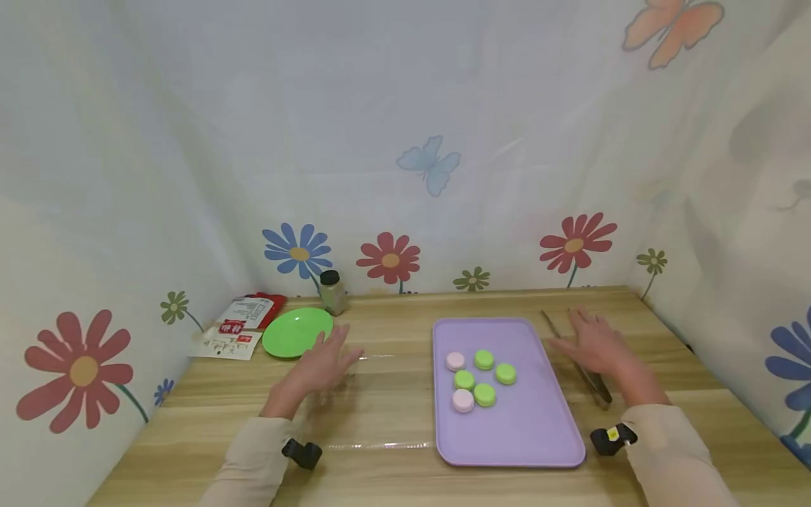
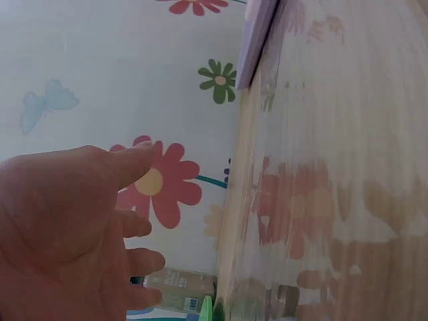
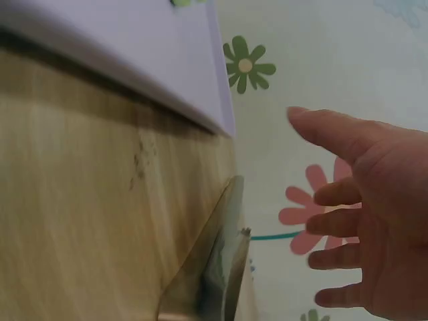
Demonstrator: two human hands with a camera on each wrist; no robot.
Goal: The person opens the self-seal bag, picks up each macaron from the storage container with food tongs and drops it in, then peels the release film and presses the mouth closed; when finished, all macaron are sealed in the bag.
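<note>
My left hand point(image 1: 322, 362), fingers spread, hovers over a clear glossy sheet point(image 1: 383, 401), just in front of a green plate point(image 1: 294, 332). In the left wrist view its fingers are relaxed around nothing. The right hand point(image 1: 598, 346) is held over a pair of metal tongs point(image 1: 597, 391), covering their middle. In the right wrist view this hand is apart from the tongs point(image 3: 210, 267), palm bare and fingers loose. Between the hands lies a lilac tray point(image 1: 513, 440) bearing several green macarons point(image 1: 484, 360) and two pale pink macarons point(image 1: 462, 401).
A small jar point(image 1: 333, 294) with a black lid stands behind the green plate. Left of the plate lies a red and white printed packet point(image 1: 237, 327). A flower-patterned curtain point(image 1: 475, 225) encloses the back and sides of the wooden table point(image 1: 380, 486).
</note>
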